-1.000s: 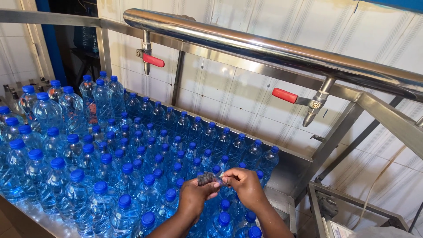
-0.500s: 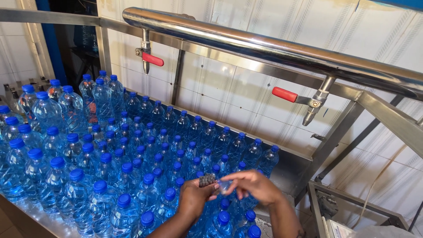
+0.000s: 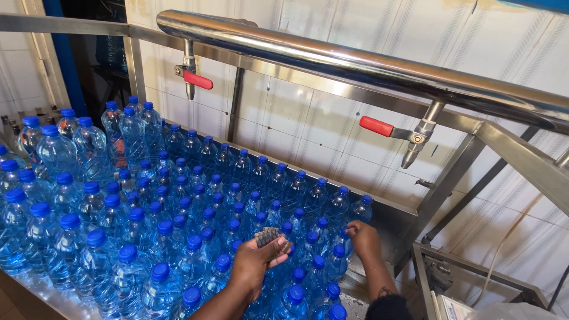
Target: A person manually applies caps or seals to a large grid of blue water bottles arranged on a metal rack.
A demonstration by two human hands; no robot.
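Observation:
My left hand (image 3: 253,265) hovers palm-up over the bottles at the lower middle and holds a small fanned stack of grey shrink sleeves (image 3: 269,237). My right hand (image 3: 363,237) reaches out to the right and rests its fingers on the blue cap of a bottle (image 3: 346,233) in the near right rows. Several clear water bottles with blue caps (image 3: 178,201) stand packed together on a steel table (image 3: 41,291). Larger bottles (image 3: 56,151) stand at the left.
A thick steel pipe (image 3: 332,56) runs overhead with two downward taps that have red handles (image 3: 198,79) (image 3: 377,125). A white tiled wall (image 3: 308,118) lies behind. A steel frame (image 3: 474,269) stands at the right.
My hands were together over the sleeve stack. My right hand has moved away to the right and down onto a bottle cap, while my left hand keeps the stack.

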